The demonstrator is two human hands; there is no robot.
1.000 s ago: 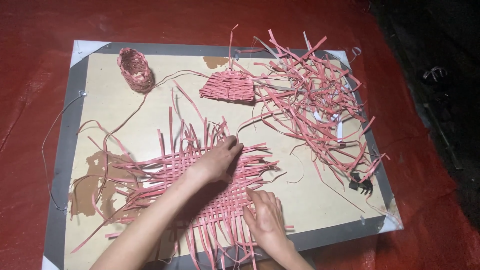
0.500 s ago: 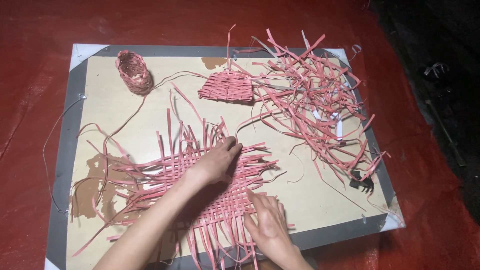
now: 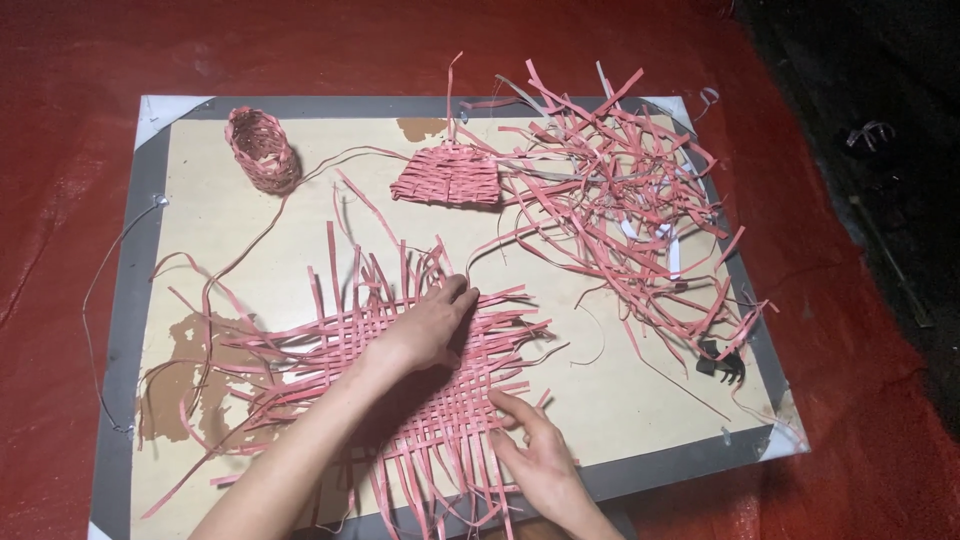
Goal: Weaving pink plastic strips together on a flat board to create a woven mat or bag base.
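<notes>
Weaving is under way: the left hand (image 3: 425,330) presses flat, fingers spread, on the pink strip mat (image 3: 400,370) near the board's (image 3: 140,260) front edge; the right hand (image 3: 535,455), open, fingers its front-right strips. Tightening them probably needs a pinch.

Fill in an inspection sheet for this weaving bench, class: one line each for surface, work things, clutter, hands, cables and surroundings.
Surface: beige board with a grey border, brown patches where the facing is torn.
Work things: flat pink woven mat, loose strip ends all round.
Clutter: heap of pink strips, small woven piece, small woven basket, dark clip.
Hands: left hand flat on the mat; right hand at its near edge.
Cables: nothing seen.
Surroundings: red sheet beneath the board.
</notes>
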